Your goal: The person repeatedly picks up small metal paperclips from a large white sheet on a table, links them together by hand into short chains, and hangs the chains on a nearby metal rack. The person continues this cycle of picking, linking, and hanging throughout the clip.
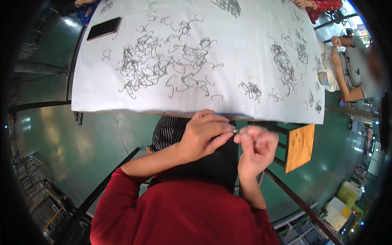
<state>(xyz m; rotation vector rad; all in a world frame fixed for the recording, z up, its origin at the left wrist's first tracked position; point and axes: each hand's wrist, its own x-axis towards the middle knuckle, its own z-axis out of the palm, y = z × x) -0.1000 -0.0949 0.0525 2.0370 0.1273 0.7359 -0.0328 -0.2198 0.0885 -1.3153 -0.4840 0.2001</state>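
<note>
Just small metal piece (235, 131), orientation unclear, both hands pinching

The piece pinched between the left hand (203, 136) and right hand (254, 149), just below the table (241, 53) edge, is too small to identify. The right hand is motion-blurred. The table's far edge is cut off; a person (359, 69) right of it is blurred.

Single head view, looking steeply down, close over table (102, 98) edge.
</note>
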